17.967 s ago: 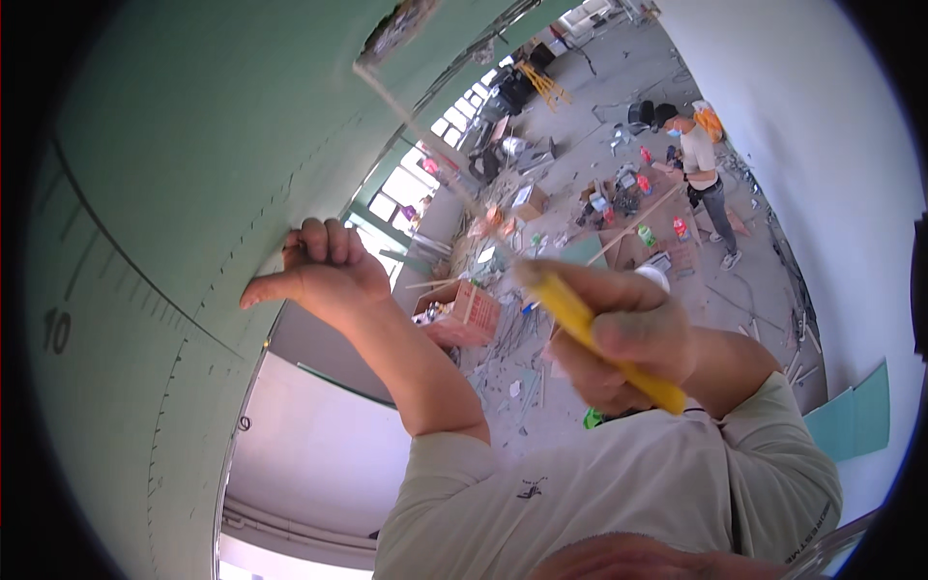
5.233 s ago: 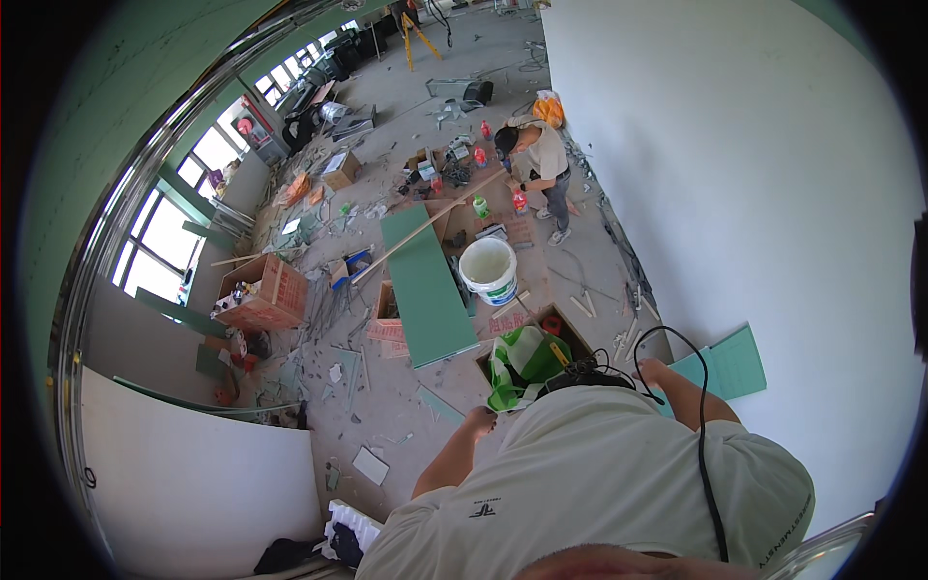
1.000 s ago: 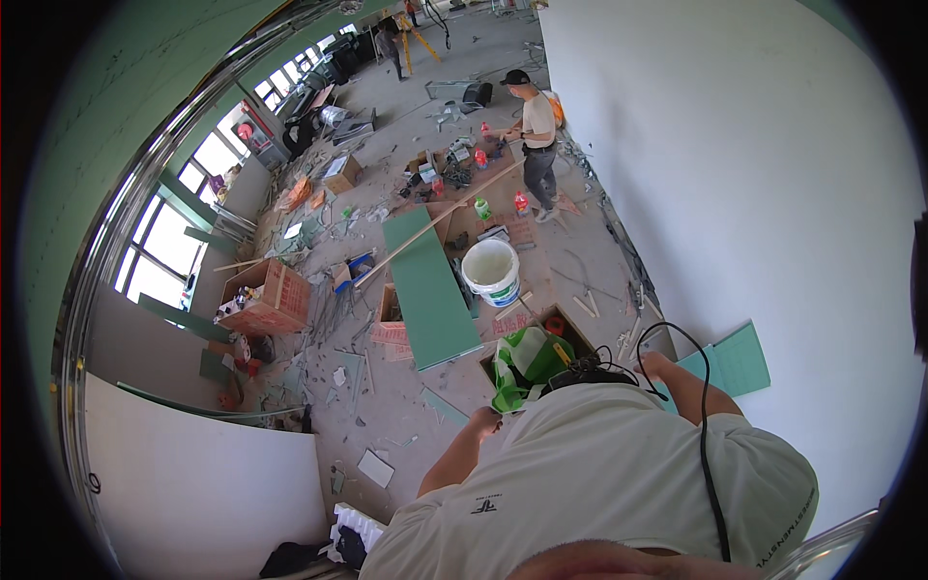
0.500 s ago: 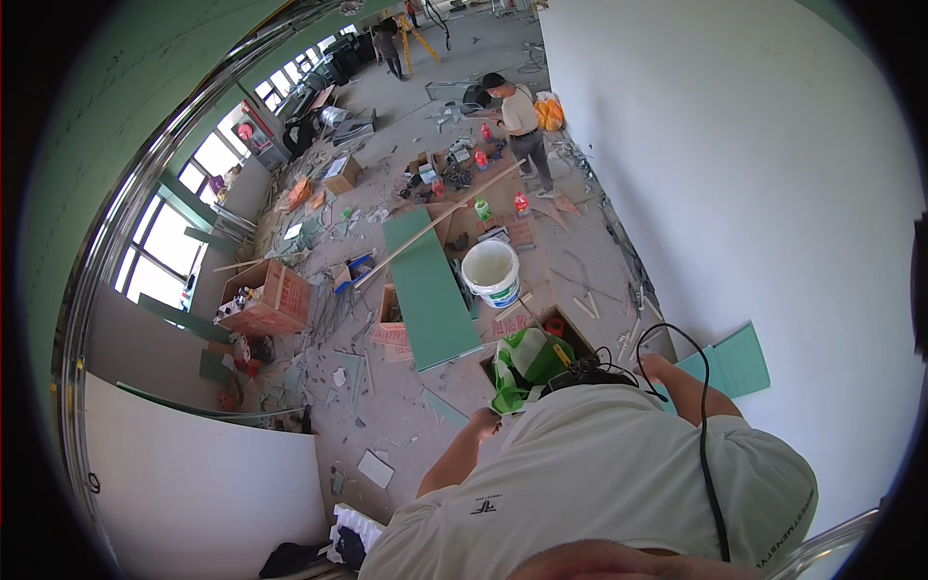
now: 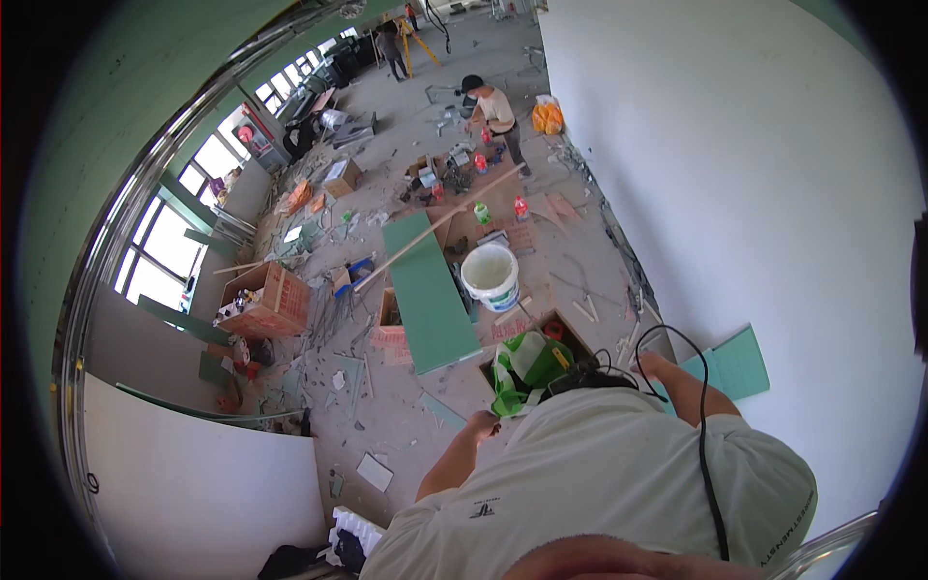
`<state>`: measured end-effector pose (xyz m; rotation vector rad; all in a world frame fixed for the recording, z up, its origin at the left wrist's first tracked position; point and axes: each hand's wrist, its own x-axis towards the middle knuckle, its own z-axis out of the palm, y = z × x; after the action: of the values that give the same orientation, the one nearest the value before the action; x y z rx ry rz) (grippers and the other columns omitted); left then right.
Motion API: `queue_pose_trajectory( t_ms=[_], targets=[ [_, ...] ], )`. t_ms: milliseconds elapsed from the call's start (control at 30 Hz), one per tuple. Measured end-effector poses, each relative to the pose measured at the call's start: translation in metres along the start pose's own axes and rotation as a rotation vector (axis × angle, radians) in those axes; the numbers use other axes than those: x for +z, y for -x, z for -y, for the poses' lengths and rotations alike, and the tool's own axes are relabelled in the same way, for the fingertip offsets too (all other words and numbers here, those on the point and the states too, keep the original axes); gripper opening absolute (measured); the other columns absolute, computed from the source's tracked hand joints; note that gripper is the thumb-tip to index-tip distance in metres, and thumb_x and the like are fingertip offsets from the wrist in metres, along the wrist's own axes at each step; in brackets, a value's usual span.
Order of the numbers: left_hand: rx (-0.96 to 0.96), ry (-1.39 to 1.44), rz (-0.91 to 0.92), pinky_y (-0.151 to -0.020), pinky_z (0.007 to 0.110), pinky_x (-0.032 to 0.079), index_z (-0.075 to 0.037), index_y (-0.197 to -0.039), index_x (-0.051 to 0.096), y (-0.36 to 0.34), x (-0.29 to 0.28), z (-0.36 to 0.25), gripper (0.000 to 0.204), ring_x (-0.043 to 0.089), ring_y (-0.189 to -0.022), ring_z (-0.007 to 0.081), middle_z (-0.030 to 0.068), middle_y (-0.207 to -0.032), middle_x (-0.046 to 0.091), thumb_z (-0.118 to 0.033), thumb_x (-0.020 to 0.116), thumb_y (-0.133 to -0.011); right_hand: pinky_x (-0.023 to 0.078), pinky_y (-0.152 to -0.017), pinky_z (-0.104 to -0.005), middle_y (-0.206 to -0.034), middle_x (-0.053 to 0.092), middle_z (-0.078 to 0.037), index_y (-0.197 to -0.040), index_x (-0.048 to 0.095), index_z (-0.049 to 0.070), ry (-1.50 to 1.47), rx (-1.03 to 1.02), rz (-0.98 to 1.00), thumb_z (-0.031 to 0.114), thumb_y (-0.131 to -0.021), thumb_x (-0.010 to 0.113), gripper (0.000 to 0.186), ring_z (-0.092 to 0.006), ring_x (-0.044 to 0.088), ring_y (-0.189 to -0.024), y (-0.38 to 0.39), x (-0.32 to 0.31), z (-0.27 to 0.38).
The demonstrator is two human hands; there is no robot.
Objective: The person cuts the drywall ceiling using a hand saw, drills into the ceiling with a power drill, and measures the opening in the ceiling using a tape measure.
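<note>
My left hand [image 5: 481, 425] is low beside the open cardboard box, its fingers curled, with something small and dark at the fingertips that I cannot make out. A green and white bag [image 5: 527, 358] bulges out of the box [image 5: 578, 336], close to that hand. On the other side, my right hand [image 5: 650, 364] is near the white wall, partly covered by a black cable [image 5: 706, 406]; its fingers are hidden. A light green board [image 5: 737, 362] leans against the wall past my right forearm. Dark gear with cables lies between my arms, half hidden by my shirt.
Ahead stands a white bucket [image 5: 490, 275] beside a long green board [image 5: 430, 300], with a thin wooden strip [image 5: 435, 227] across it. A co-worker [image 5: 498, 114] stoops farther off near red bottles. Scraps litter the floor. A white panel [image 5: 203, 474] stands at my left.
The co-worker ahead has bent down and shifted slightly left, leaving the orange bag behind in fuller view. My hands have barely moved.
</note>
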<state>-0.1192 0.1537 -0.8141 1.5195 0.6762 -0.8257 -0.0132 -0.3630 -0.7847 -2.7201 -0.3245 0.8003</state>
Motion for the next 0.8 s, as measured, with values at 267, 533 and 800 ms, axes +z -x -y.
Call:
queue_pose_trajectory(
  t_ms=[267,533,800],
  targets=[
    [0.019,-0.004,-0.005,-0.041,0.025,0.038,0.002,-0.083,0.059,0.002,-0.002,0.001,0.013,0.049,-0.048,0.0185,0.0107,-0.067,0.057,-0.008,0.055,-0.09,0.049,-0.084,-0.0455,-0.106,0.068,-0.018,-0.105,0.068,0.003,0.01,-0.006,-0.029,0.042,-0.08,0.053,0.048,-0.0416,0.062,-0.096,-0.003,0.008,-0.006],
    [0.005,0.008,-0.008,-0.041,0.025,0.037,0.002,-0.082,0.059,0.003,-0.001,-0.003,0.015,0.048,-0.047,0.0177,0.0101,-0.066,0.057,-0.009,0.056,-0.091,0.049,-0.086,-0.045,-0.108,0.066,-0.023,-0.106,0.066,0.0,-0.095,0.054,-0.027,0.039,-0.082,0.051,0.049,-0.0435,0.06,-0.098,0.009,0.0,0.005],
    [-0.025,0.024,-0.009,-0.04,0.025,0.036,0.002,-0.082,0.059,0.007,-0.011,-0.008,0.017,0.047,-0.046,0.0169,0.0094,-0.065,0.056,-0.011,0.057,-0.092,0.05,-0.084,-0.0455,-0.105,0.068,-0.02,-0.103,0.07,0.004,-0.162,0.125,-0.052,0.042,-0.081,0.055,0.047,-0.0423,0.062,-0.095,0.014,-0.004,0.007]
  ],
)
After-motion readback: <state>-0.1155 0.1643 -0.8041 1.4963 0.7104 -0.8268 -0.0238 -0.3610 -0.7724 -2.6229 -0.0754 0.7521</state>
